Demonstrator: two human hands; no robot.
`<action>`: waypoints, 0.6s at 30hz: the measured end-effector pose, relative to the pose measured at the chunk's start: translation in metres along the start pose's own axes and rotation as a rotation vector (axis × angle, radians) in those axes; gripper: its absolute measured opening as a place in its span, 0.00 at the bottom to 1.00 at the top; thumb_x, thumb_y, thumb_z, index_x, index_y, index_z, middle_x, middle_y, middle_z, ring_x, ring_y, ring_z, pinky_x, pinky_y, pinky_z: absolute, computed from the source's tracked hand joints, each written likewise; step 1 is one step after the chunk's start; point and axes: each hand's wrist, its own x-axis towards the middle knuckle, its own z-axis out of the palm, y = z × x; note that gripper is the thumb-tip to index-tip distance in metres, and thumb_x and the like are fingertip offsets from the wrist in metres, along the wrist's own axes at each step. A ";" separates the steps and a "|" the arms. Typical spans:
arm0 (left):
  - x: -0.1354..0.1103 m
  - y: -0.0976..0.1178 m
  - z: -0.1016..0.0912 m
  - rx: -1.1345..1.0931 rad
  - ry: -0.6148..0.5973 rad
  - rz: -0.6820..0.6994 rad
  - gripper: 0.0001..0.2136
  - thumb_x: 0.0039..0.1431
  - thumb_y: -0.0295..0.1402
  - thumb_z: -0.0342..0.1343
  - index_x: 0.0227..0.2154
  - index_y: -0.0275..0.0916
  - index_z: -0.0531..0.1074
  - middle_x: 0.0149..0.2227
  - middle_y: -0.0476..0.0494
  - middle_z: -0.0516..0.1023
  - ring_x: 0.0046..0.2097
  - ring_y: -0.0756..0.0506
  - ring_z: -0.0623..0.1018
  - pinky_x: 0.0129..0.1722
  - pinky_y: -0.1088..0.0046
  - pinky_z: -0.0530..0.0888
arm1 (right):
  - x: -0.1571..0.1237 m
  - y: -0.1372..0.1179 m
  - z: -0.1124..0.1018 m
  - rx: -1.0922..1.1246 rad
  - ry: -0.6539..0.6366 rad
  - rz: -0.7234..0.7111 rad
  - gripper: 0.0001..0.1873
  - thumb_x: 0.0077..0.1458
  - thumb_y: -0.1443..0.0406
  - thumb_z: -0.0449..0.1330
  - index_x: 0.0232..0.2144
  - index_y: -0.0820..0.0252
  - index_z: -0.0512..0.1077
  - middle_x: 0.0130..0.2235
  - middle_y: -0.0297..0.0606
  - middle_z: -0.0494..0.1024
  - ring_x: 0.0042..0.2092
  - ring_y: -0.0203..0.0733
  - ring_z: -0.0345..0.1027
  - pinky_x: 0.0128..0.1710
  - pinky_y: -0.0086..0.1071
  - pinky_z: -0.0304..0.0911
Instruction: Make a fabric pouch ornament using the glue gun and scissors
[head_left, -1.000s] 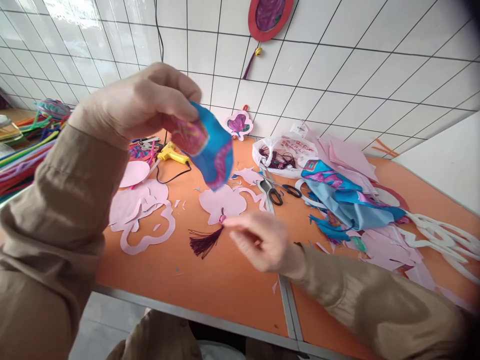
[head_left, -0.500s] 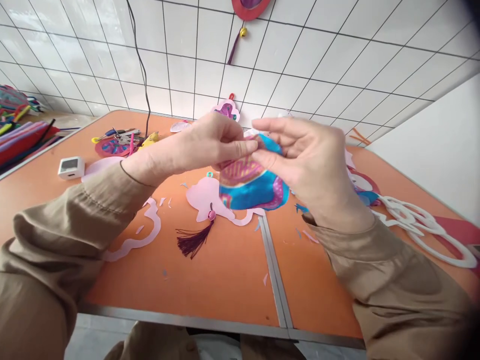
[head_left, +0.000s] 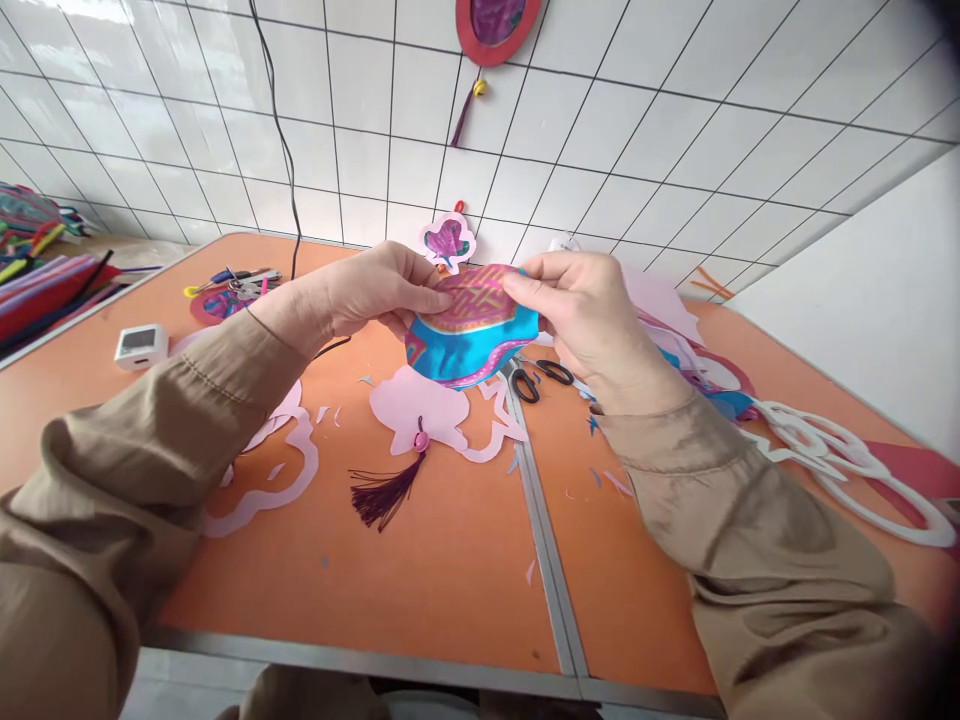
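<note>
While the left hand point(head_left: 379, 292) pinches the cloth point(head_left: 469, 335), the right hand point(head_left: 581, 305) mirrors it.

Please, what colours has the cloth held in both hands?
The cloth is blue with a pink-and-gold patch and wavy pink band, seen in the head view.

My left sleeve point(head_left: 150, 490), lower left of frame: khaki-brown, loose, deeply creased, stitched line near the cuff point(head_left: 240, 375). My right sleeve point(head_left: 720, 520), lower right: same colour, rumpled. Bottom centre: matching cloth point(head_left: 300, 690), perhaps my jacket; poorly seen.
</note>
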 end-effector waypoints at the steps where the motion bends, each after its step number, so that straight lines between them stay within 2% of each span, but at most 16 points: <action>1: 0.000 0.000 0.000 -0.025 0.014 -0.026 0.08 0.54 0.31 0.67 0.27 0.35 0.74 0.26 0.47 0.76 0.30 0.49 0.79 0.34 0.71 0.74 | 0.000 -0.002 0.001 0.036 -0.014 0.077 0.16 0.51 0.58 0.72 0.20 0.58 0.73 0.23 0.32 0.71 0.26 0.35 0.64 0.24 0.30 0.61; 5: 0.000 0.001 0.001 -0.052 0.059 -0.062 0.09 0.50 0.30 0.68 0.25 0.36 0.73 0.24 0.49 0.75 0.31 0.48 0.79 0.37 0.70 0.74 | -0.001 -0.007 0.002 0.127 -0.070 0.200 0.18 0.44 0.54 0.75 0.18 0.57 0.73 0.22 0.31 0.67 0.25 0.34 0.60 0.22 0.30 0.58; 11: 0.001 -0.002 0.001 -0.061 0.038 -0.076 0.06 0.52 0.28 0.66 0.25 0.35 0.75 0.26 0.48 0.77 0.33 0.46 0.81 0.39 0.69 0.75 | 0.000 -0.007 0.002 0.156 -0.086 0.244 0.23 0.48 0.54 0.74 0.16 0.57 0.68 0.21 0.29 0.62 0.23 0.32 0.56 0.21 0.30 0.53; 14: 0.002 -0.005 0.004 -0.056 -0.028 -0.044 0.04 0.53 0.30 0.66 0.27 0.36 0.78 0.28 0.46 0.79 0.34 0.45 0.82 0.38 0.69 0.76 | -0.001 -0.004 0.002 0.111 -0.108 0.231 0.23 0.47 0.51 0.75 0.18 0.57 0.70 0.21 0.30 0.64 0.24 0.33 0.57 0.21 0.29 0.52; 18: 0.003 -0.011 0.013 -0.043 -0.067 -0.018 0.02 0.56 0.28 0.64 0.30 0.35 0.80 0.27 0.47 0.79 0.32 0.47 0.81 0.38 0.69 0.77 | -0.004 0.002 0.004 0.012 -0.188 0.167 0.21 0.50 0.50 0.73 0.20 0.57 0.73 0.20 0.27 0.61 0.22 0.31 0.51 0.20 0.29 0.46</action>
